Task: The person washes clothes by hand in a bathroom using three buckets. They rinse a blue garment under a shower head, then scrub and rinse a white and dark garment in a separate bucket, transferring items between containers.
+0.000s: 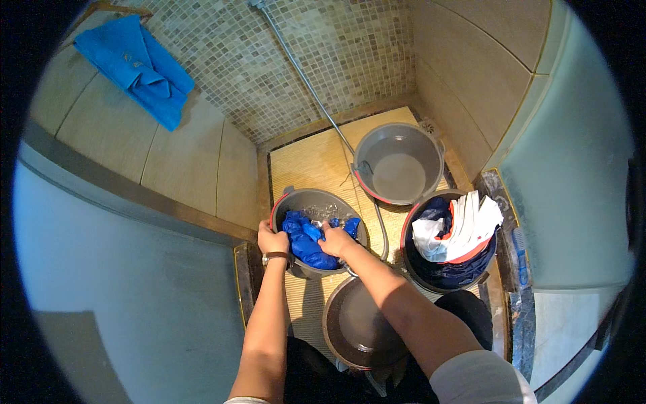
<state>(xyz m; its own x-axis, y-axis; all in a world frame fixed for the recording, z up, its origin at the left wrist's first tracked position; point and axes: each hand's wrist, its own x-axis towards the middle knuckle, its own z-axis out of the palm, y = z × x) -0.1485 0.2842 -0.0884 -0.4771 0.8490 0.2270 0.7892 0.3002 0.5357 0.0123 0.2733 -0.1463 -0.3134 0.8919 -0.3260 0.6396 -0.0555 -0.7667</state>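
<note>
A wet, bright blue garment lies bunched in a grey bucket with a red handle, with splashing water beside it. My left hand, with a brown-strapped watch on its wrist, is closed at the bucket's left rim. Reaching in from the right, my right hand is closed on the blue cloth, its fingertips partly hidden by the folds. The garment's exact kind cannot be made out.
A grey bucket of water stands farther back. To the right, another bucket holds white and dark clothes. A round dark basin sits near my legs. A metal shower hose hangs down; a blue towel hangs left. A blue brush lies right.
</note>
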